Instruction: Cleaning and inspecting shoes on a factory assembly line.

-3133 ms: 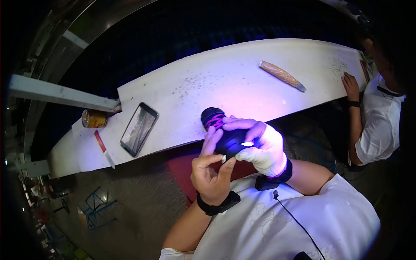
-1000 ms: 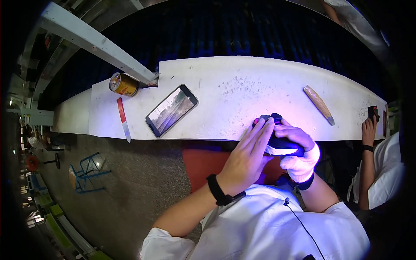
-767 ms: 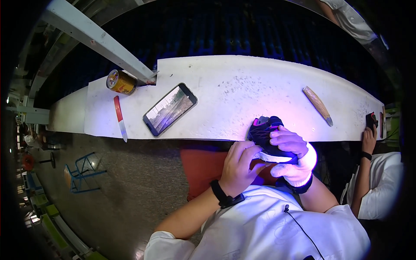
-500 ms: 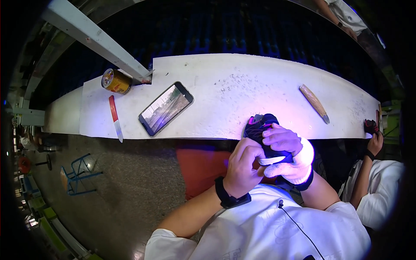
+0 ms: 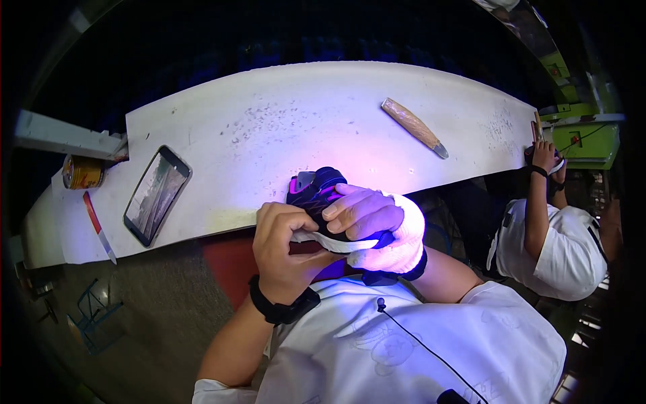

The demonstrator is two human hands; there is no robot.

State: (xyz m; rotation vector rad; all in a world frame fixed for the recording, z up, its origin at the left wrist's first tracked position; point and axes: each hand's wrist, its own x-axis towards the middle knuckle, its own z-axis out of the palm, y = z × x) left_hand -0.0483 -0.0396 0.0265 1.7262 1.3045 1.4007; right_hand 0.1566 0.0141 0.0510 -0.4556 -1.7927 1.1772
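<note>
Held just off the table's near edge is a black shoe with pink accents and a white sole, lying sideways between my hands. My right hand wears a white glove that leaves its fingertips bare. Its fingers wrap over the top of the shoe, and the thumb side lies under the sole. My bare left hand has bent fingers closed against the sole edge at the shoe's left side. What its fingertips pinch there is partly hidden. Bright violet-white light falls on the right glove and the shoe.
On the white table lie a wooden-handled tool with a short blade, a phone, and a red-handled knife. A yellow can stands by a metal post. At right, a co-worker's hands hold another shoe.
The view has swung right, so the table's things sit further left. In my hands the shoe has turned, showing more of its white sole edge. My left hand has moved along its side.
</note>
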